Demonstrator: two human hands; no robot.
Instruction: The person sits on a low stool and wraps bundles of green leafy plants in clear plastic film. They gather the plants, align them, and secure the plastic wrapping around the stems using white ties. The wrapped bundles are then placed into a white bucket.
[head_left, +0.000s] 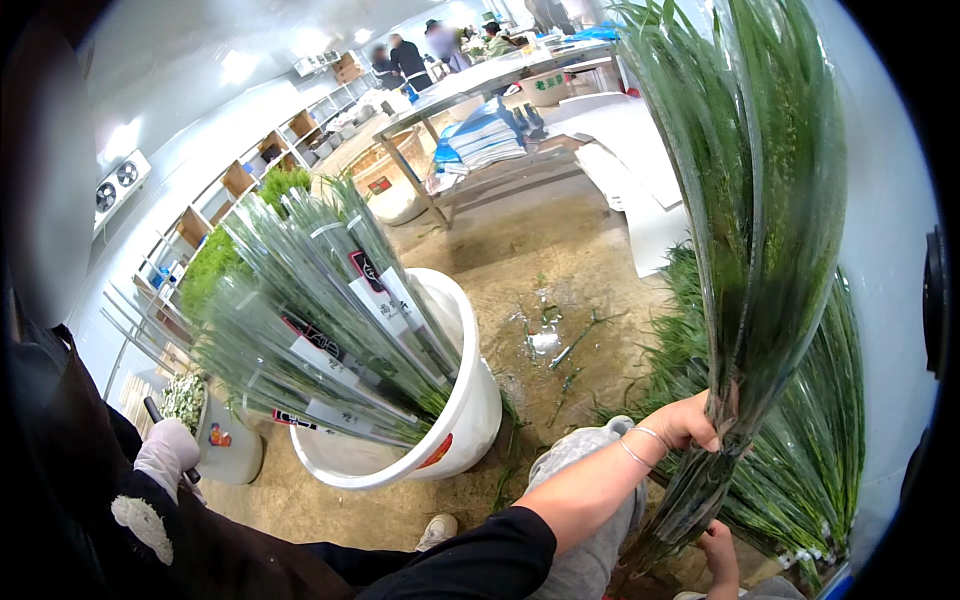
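My left hand, with thin bracelets at the wrist, grips a tall bunch of green long-leaved foliage in a clear plastic sleeve. The bunch stands nearly upright, leaves at the top. Lower down, my right hand holds the bunch near its stem ends, with some fingers hidden. Behind and right of the bunch, more cut foliage lies against the wall, its stem ends toward the bottom. Left of my arm, a white tub holds several sleeved foliage bunches with printed labels, leaning left.
Close at left, a person's gloved hand holds a dark handle. Beside it stands a bucket of small white flowers. Wet leaf scraps lie on the floor. Farther back are a long table, white sheets and several people.
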